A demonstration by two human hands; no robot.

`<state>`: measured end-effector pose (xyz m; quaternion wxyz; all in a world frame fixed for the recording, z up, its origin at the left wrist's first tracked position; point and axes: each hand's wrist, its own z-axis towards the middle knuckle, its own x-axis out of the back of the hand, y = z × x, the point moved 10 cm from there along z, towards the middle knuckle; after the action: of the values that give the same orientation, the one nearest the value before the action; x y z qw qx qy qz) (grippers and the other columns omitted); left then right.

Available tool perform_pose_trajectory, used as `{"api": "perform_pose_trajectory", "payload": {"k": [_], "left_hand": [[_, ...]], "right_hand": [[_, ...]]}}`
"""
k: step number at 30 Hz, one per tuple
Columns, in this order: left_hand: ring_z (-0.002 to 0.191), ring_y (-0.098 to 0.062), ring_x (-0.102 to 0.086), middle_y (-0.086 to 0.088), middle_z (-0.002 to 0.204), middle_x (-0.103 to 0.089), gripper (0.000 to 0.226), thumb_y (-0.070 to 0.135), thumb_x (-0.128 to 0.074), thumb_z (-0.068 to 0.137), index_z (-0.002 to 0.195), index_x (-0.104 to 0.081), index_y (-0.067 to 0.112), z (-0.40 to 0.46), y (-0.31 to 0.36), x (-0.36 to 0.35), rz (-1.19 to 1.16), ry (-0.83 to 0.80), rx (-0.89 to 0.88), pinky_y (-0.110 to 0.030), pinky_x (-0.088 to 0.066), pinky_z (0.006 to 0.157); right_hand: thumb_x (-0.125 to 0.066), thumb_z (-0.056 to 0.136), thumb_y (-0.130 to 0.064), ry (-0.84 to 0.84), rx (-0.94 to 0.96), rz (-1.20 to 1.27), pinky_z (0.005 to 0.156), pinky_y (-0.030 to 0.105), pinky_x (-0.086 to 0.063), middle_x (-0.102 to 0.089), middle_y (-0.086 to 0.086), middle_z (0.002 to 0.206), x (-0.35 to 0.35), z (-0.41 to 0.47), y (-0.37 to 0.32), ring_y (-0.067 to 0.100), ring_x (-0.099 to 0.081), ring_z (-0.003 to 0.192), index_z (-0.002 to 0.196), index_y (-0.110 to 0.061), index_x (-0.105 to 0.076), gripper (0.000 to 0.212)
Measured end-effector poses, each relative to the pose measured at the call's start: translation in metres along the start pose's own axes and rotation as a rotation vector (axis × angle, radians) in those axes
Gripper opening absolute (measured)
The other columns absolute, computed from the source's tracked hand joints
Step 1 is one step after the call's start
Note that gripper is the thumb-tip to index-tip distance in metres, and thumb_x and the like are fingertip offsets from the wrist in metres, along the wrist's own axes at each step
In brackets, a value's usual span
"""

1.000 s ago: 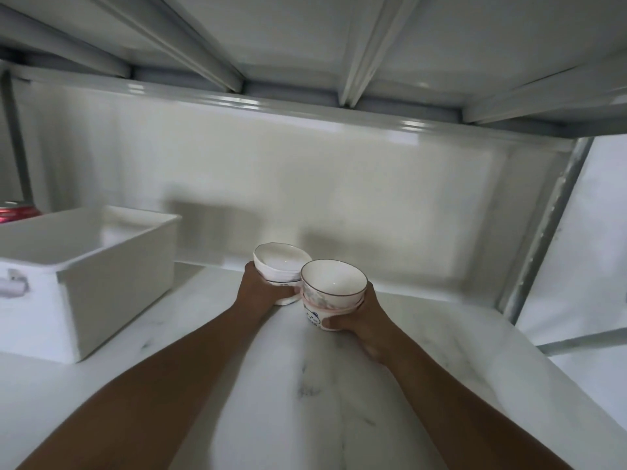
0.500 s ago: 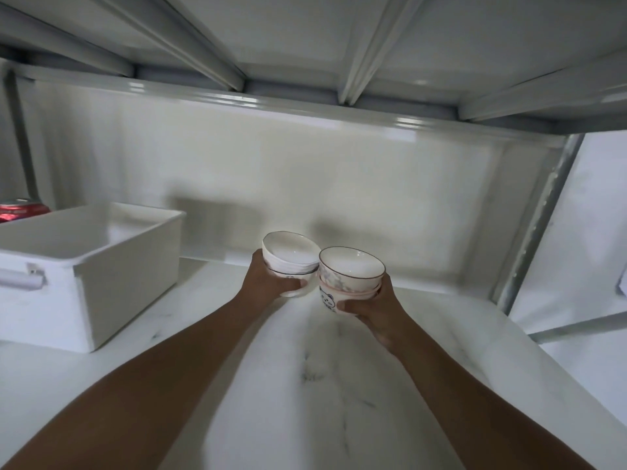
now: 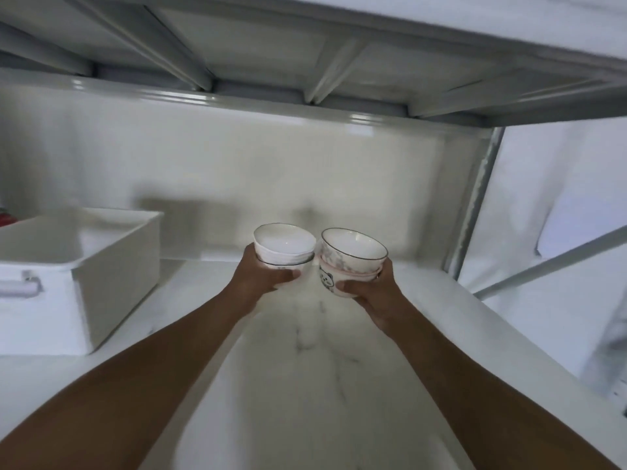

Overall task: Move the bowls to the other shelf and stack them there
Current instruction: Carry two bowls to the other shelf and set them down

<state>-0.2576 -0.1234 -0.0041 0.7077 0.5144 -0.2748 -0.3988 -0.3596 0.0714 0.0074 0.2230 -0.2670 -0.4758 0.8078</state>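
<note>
1. Stretching away under a grey metal frame (image 3: 258, 96), the marble-patterned shelf (image 3: 305, 385) filled the view, both arms reaching out over it.
2. A white bin (image 3: 112, 262) sat on the shelf's left side, well apart from the action.
3. The left hand (image 3: 264, 274) gripped a nested pair of white bowls (image 3: 283, 247) from below, fingers curled round the lower one.
4. The right hand (image 3: 368, 286) clutched its own nested pair, a marbled bowl (image 3: 353, 249) seated in a pink-rimmed bear bowl (image 3: 330, 278).
5. Since a second before, both pairs had risen higher above the shelf and edged further back; they were just beside each other, possibly touching.
6. By my read, that lift meant carrying was under way, with neither pair set down and the single stack not yet made.
</note>
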Motion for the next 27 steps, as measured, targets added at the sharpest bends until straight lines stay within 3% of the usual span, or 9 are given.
{"api": "perform_pose_trajectory", "payload": {"k": [6,11,16,20,24,27], "left_hand": [[0.086,-0.011,-0.066,-0.004,0.108,-0.074,0.059,0.006,-0.086,0.065,0.118,-0.064,0.019,-0.018,0.014,-0.042,-0.043,-0.178,0.002,-0.031,-0.052,0.065],[0.093,-0.016,-0.067,-0.005,0.11,-0.073,0.061,0.009,-0.088,0.062,0.116,-0.064,0.021,-0.032,0.02,-0.078,-0.111,-0.268,0.006,-0.039,-0.055,0.075],[0.102,-0.022,-0.069,-0.007,0.113,-0.072,0.062,0.008,-0.087,0.061,0.118,-0.063,0.019,-0.048,0.033,-0.129,-0.163,-0.401,-0.005,-0.048,-0.055,0.086],[0.108,-0.027,-0.067,-0.007,0.116,-0.071,0.069,0.008,-0.086,0.061,0.123,-0.058,0.016,-0.065,0.041,-0.18,-0.183,-0.516,-0.019,-0.054,-0.054,0.088],[0.105,-0.023,-0.068,-0.005,0.112,-0.073,0.057,0.005,-0.084,0.059,0.111,-0.065,0.018,-0.088,0.052,-0.233,-0.223,-0.61,-0.03,-0.046,-0.057,0.084],[0.105,-0.021,-0.069,-0.004,0.112,-0.073,0.064,0.008,-0.086,0.056,0.114,-0.063,0.02,-0.1,0.057,-0.274,-0.248,-0.651,-0.024,-0.043,-0.059,0.08]], "right_hand": [[-0.077,0.063,0.024,0.082,0.055,-0.065,0.086,0.046,-0.058,-0.07,0.022,0.122,0.013,-0.037,-0.028,0.034,-0.069,0.11,0.127,-0.01,-0.065,0.073],[-0.076,0.065,0.025,0.184,0.077,-0.131,0.09,0.047,-0.057,-0.074,0.013,0.115,0.037,-0.08,-0.059,0.028,-0.071,0.105,0.11,-0.027,-0.076,0.069],[-0.084,0.062,0.014,0.271,0.072,-0.19,0.099,0.061,-0.05,-0.065,0.026,0.13,0.067,-0.123,-0.089,0.042,-0.062,0.121,0.136,-0.004,-0.055,0.082],[-0.076,0.067,0.024,0.328,0.076,-0.253,0.097,0.058,-0.052,-0.067,0.025,0.126,0.09,-0.163,-0.118,0.038,-0.065,0.115,0.133,-0.003,-0.059,0.073],[-0.077,0.063,0.02,0.438,0.08,-0.299,0.094,0.053,-0.055,-0.069,0.021,0.122,0.12,-0.207,-0.145,0.033,-0.067,0.112,0.127,-0.011,-0.062,0.072],[-0.08,0.06,0.017,0.546,0.061,-0.305,0.088,0.047,-0.058,-0.067,0.02,0.127,0.152,-0.24,-0.161,0.033,-0.067,0.116,0.136,-0.01,-0.053,0.085]]}}
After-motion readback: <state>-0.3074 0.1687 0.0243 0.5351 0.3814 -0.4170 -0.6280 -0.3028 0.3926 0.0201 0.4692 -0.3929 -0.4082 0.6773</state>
